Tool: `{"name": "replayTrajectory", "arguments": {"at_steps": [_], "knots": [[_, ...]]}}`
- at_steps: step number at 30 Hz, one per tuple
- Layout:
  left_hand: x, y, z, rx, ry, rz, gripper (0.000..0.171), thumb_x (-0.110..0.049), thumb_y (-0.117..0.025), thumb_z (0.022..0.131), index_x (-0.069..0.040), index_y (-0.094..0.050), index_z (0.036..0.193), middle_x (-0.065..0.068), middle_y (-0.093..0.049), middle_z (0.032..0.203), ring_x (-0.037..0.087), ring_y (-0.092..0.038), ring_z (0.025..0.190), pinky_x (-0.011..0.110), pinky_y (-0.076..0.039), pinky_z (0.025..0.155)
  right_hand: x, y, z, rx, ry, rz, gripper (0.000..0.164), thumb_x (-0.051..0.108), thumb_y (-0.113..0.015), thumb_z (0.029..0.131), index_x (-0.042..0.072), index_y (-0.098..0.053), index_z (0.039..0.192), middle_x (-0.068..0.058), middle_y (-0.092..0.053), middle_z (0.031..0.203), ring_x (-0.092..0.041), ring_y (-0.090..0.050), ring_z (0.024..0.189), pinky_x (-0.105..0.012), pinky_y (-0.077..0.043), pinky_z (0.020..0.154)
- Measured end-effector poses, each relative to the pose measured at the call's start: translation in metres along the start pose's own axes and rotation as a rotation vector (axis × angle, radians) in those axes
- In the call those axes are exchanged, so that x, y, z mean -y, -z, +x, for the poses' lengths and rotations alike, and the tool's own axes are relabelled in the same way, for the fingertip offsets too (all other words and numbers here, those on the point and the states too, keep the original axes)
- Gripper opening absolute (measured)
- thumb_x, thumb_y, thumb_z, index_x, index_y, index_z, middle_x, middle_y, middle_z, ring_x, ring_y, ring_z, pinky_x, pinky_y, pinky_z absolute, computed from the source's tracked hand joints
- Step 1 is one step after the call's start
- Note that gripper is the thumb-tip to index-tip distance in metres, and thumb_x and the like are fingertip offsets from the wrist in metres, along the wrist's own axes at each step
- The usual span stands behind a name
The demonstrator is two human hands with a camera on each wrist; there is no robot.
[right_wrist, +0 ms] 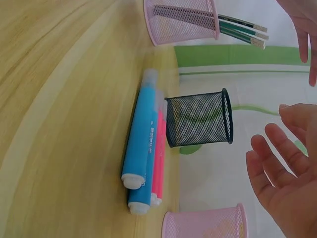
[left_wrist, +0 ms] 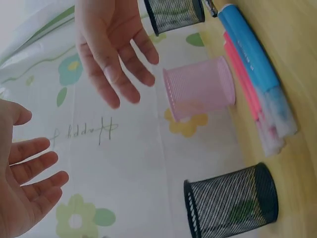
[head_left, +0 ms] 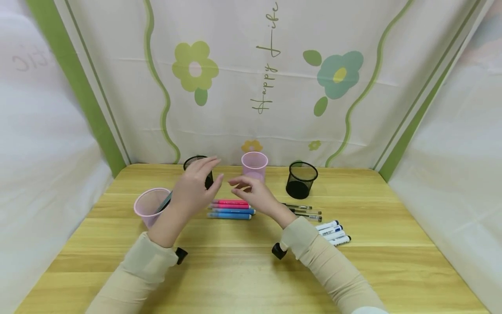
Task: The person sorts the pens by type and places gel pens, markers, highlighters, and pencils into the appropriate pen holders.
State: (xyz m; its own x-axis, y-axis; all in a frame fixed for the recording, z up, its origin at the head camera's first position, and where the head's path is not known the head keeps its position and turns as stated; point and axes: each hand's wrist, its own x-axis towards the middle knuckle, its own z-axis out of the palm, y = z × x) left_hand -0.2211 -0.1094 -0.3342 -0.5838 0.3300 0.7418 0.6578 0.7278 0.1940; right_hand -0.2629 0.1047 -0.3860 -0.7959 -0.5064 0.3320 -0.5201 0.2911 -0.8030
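Observation:
Both hands are raised above the table with bare, relaxed fingers, apart from each other and holding nothing. My left hand (head_left: 192,187) is in front of a black mesh pen cup (right_wrist: 200,119), beside a pink mesh cup (head_left: 147,204) with several green and dark pencils (right_wrist: 242,32) in it. My right hand (head_left: 256,195) hangs before another pink mesh cup (left_wrist: 200,89), its fingers loosely bent. Beneath and between the hands lie pink highlighters (head_left: 231,202) and blue highlighters (head_left: 235,216), side by side. In the left wrist view, the left palm (left_wrist: 27,198) shows plainly.
A second black mesh cup (head_left: 300,183) stands at the back right. Several black pens (head_left: 307,213) lie right of the highlighters, with white markers (head_left: 333,233) nearer the front. A printed cloth (head_left: 251,65) hangs behind the wooden table (head_left: 243,279).

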Motion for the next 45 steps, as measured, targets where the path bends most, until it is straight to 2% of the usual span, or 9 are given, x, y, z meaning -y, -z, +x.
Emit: {"name": "replayTrajectory", "arguments": {"at_steps": [7,11,15,19,23,29,32,37,45], "knots": [[0.003,-0.024,0.002,0.078,0.13,0.015,0.053,-0.027,-0.068,0.099,0.005,-0.057,0.141,0.022,-0.058,0.141,0.041,-0.053,0.131,0.055,-0.048,0.103,-0.006,0.0,-0.001,0.016,-0.034,-0.01,0.028,0.008,-0.065,0.102,0.0,-0.068,0.128,-0.012,-0.069,0.127,-0.025,-0.066,0.11,-0.041,-0.056,0.094],[0.007,-0.035,0.002,0.145,0.197,0.06,0.061,-0.033,-0.064,0.101,0.005,-0.051,0.147,0.022,-0.054,0.146,0.041,-0.049,0.135,0.054,-0.046,0.106,-0.01,-0.003,-0.002,0.05,-0.043,-0.005,0.027,0.006,-0.065,0.101,-0.002,-0.068,0.127,-0.015,-0.069,0.126,-0.027,-0.066,0.109,-0.043,-0.056,0.093],[0.013,-0.044,0.001,0.175,0.225,0.123,0.066,-0.035,-0.066,0.1,0.005,-0.047,0.149,0.023,-0.051,0.149,0.043,-0.047,0.137,0.055,-0.047,0.105,-0.012,-0.007,-0.003,0.078,-0.02,-0.035,0.026,0.005,-0.065,0.1,-0.004,-0.068,0.124,-0.019,-0.069,0.124,-0.029,-0.067,0.108,-0.046,-0.056,0.091],[0.021,-0.05,-0.001,0.193,0.278,0.194,0.073,-0.04,-0.065,0.1,0.004,-0.042,0.152,0.024,-0.047,0.152,0.047,-0.042,0.139,0.061,-0.047,0.102,-0.014,-0.01,-0.004,0.109,0.008,-0.096,0.026,0.005,-0.065,0.1,-0.004,-0.069,0.124,-0.015,-0.07,0.122,-0.027,-0.068,0.106,-0.038,-0.057,0.089],[0.03,-0.054,-0.004,0.248,0.372,0.221,0.08,-0.045,-0.061,0.101,0.004,-0.033,0.157,0.024,-0.036,0.159,0.049,-0.031,0.145,0.069,-0.04,0.105,-0.016,-0.013,-0.005,0.139,0.023,-0.148,0.026,0.003,-0.065,0.099,-0.002,-0.07,0.124,-0.013,-0.071,0.122,-0.025,-0.068,0.105,-0.031,-0.057,0.088],[0.04,-0.062,-0.005,0.349,0.483,0.233,0.092,-0.051,-0.055,0.103,0.006,-0.012,0.162,0.026,-0.013,0.167,0.054,-0.008,0.15,0.07,-0.025,0.113,-0.016,-0.017,-0.006,0.194,0.017,-0.224,0.027,0.003,-0.067,0.098,-0.001,-0.07,0.125,-0.013,-0.071,0.123,-0.024,-0.068,0.105,-0.039,-0.056,0.093],[0.046,-0.064,-0.004,0.389,0.531,0.241,0.096,-0.054,-0.051,0.104,0.006,-0.004,0.161,0.027,-0.004,0.168,0.055,0.0,0.15,0.071,-0.019,0.115,-0.016,-0.019,-0.006,0.223,0.006,-0.269,0.027,0.006,-0.068,0.098,0.0,-0.071,0.125,-0.011,-0.072,0.121,-0.022,-0.068,0.105,-0.036,-0.056,0.092],[0.056,-0.063,-0.002,0.395,0.638,0.209,0.097,-0.056,-0.049,0.104,0.005,-0.001,0.162,0.025,0.002,0.169,0.053,0.004,0.151,0.072,-0.014,0.115,-0.016,-0.021,-0.007,0.259,-0.01,-0.331,0.024,0.009,-0.07,0.098,0.004,-0.073,0.121,-0.006,-0.073,0.118,-0.019,-0.067,0.104,-0.032,-0.055,0.09],[0.072,-0.067,0.002,0.403,0.782,0.227,0.107,-0.066,-0.045,0.101,0.005,0.009,0.16,0.025,0.004,0.168,0.053,0.006,0.15,0.067,-0.017,0.118,-0.017,-0.021,-0.008,0.29,-0.027,-0.363,0.023,0.01,-0.073,0.096,0.007,-0.075,0.119,-0.004,-0.074,0.114,-0.018,-0.067,0.099,-0.029,-0.054,0.087]]}}
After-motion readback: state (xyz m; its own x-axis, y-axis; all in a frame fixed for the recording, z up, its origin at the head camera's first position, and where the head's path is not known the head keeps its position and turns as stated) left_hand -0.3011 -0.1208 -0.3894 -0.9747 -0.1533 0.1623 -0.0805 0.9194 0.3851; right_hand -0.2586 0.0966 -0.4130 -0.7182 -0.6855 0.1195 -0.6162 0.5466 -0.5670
